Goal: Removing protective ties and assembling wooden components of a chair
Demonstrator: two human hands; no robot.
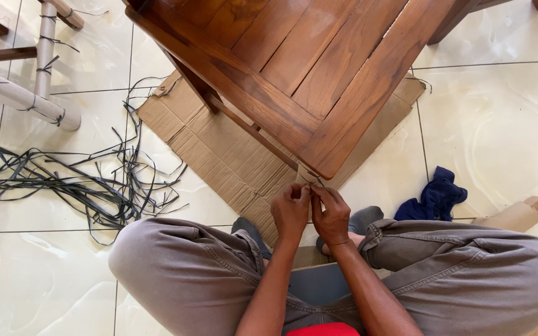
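Hands: left hand [290, 210] and right hand [331, 214] closed, pinching thin strap [319, 182] | below chair corner [319, 163]

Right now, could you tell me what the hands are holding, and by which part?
Both hands, left and right, pinch a thin strip at its lower end, below the chair corner.

A furniture-packing workspace on a tiled floor [499, 124]: wooden chair [306, 68], flattened cardboard [219, 155], loose black strapping [82, 180] beyond the hands.
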